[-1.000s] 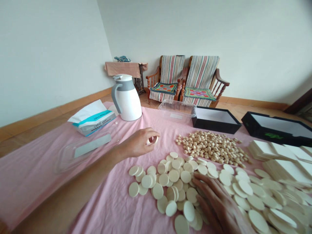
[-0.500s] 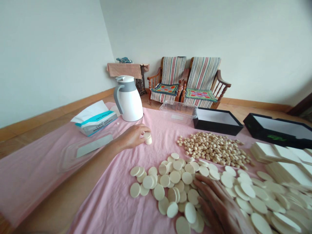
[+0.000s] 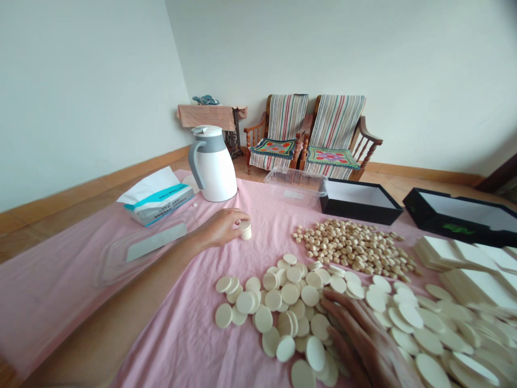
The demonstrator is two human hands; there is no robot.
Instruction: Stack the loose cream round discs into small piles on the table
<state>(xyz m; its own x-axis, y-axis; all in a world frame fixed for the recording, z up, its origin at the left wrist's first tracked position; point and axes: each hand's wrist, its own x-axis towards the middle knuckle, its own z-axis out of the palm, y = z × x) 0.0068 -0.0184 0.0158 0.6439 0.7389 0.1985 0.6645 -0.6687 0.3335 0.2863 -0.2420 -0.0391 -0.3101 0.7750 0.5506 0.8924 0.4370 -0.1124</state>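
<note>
"How's the light?"

"Bright and even across the pink tablecloth [image 3: 173, 318]. I can't tell where it comes from, and shadows stay soft beneath my left hand [image 3: 220, 229]."

"Sharp?"

"Mostly. My left forearm [image 3: 121, 275] smears toward the lower left corner, and the wide lens stretches the discs [image 3: 432, 337] right of my right hand [image 3: 363, 339]."

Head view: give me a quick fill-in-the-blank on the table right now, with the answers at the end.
The left hand is next to a small upright stack of cream discs on the tablecloth, which is ____. The right hand rests its fingers on loose discs, and the outer walls of the open box beyond them are ____. The white jug has a ____ collar and handle.

Missing words: pink, black, grey.
</note>
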